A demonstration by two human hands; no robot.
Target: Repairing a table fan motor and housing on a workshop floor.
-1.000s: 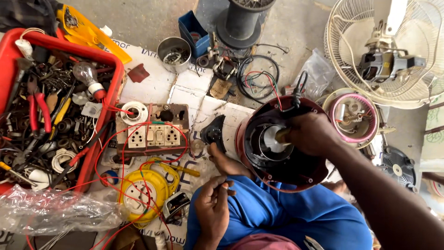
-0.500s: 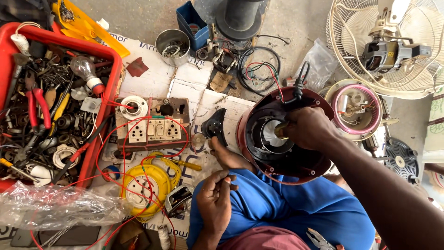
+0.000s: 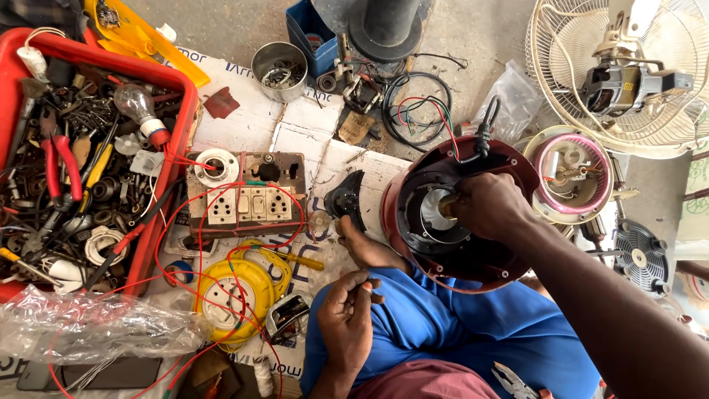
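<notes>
The right hand (image 3: pixel 487 207) reaches in from the lower right, the forearm running diagonally across the view, and its fingers curl down into the middle of a round red motor housing (image 3: pixel 458 214). They seem to pinch a small brass-coloured part at the hub, but the knuckles cover the fingertips, so what exactly is gripped cannot be told. The left hand (image 3: pixel 347 321) rests lower down, over the blue trousers (image 3: pixel 443 332), palm turned inward with the fingers loosely bent; the thumb and forefinger meet as if around something tiny, too small to make out.

The housing sits propped against the person's knee, open side up, its dark inner ring and pale centre partly hidden by the right hand. Red, green and black wires (image 3: pixel 428 118) rise from its upper rim. The left hand is well apart from the housing, below and to its left.

Left of the housing lies a wooden switch board (image 3: pixel 247 196), with a yellow cable reel (image 3: pixel 233 295) below it. A red tray (image 3: pixel 177 140) of tools fills the left edge, cut off by the frame.
</notes>
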